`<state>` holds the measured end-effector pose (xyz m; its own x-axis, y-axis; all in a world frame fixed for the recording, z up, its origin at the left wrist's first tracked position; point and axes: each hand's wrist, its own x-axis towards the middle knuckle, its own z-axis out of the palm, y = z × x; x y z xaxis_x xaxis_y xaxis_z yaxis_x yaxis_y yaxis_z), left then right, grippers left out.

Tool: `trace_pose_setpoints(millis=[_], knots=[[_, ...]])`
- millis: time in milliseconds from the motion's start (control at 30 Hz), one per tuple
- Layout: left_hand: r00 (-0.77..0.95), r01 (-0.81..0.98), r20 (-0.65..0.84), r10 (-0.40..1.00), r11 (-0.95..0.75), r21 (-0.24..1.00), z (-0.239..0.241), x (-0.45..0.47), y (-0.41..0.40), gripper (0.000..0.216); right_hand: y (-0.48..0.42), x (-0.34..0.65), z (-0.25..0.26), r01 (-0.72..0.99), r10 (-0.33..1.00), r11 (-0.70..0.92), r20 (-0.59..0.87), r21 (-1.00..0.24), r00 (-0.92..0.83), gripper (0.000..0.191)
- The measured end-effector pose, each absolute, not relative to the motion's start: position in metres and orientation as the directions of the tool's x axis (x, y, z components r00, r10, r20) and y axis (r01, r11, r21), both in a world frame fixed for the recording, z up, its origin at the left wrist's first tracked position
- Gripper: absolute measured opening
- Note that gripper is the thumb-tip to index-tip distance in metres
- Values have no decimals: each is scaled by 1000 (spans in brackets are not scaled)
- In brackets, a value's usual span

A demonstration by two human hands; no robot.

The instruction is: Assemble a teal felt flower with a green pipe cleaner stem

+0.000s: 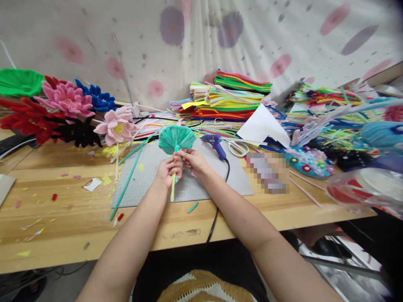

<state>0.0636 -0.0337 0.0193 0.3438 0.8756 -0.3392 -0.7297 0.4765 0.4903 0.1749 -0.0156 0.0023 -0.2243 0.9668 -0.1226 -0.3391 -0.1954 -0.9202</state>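
A teal fan-shaped leaf, which looks made of pipe cleaners, stands upright over the grey cutting mat. My left hand is closed around its pale yellow-green stem, just below the leaf. At the neck where leaf and stem meet, my right hand pinches with thumb and fingertips; the exact grip is partly hidden. A blue glue gun lies on the mat to the right of the leaf, beside white-handled scissors. Teal pipe cleaners lie at the mat's left side.
Fuzzy flowers, among them a pink one, crowd the left back. Bundles of coloured pipe cleaners are stacked behind the mat. A glue gun cord runs over the front edge. Scraps litter the wooden table; a clear container stands right.
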Motion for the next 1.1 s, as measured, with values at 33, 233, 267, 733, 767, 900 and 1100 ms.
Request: trace_pose_setpoints(millis=[33,233,267,733,767,900,1100], knots=[[343,-731,-332,879,472,494,19,63,-34,24,-15,175,2,-340,969,-185,-113,-922,-221,32],[266,-674,-337,903,424,605,20,71,-34,27,-15,171,-2,-109,997,80,78,-991,26,22],[232,-646,-345,910,409,644,21,72,-35,27,-15,170,-3,-53,990,128,125,-990,60,20],[-24,-584,-236,971,178,792,15,78,-36,20,-32,167,3,420,927,327,375,-847,35,16],[-44,-584,-228,973,160,796,14,79,-36,20,-32,167,4,425,927,327,375,-844,33,16],[-71,-624,-232,970,138,769,10,82,-35,14,-34,166,4,421,927,327,374,-846,31,17],[-31,-717,-255,966,157,679,4,81,-30,10,-36,167,2,519,890,390,455,-760,-3,19]])
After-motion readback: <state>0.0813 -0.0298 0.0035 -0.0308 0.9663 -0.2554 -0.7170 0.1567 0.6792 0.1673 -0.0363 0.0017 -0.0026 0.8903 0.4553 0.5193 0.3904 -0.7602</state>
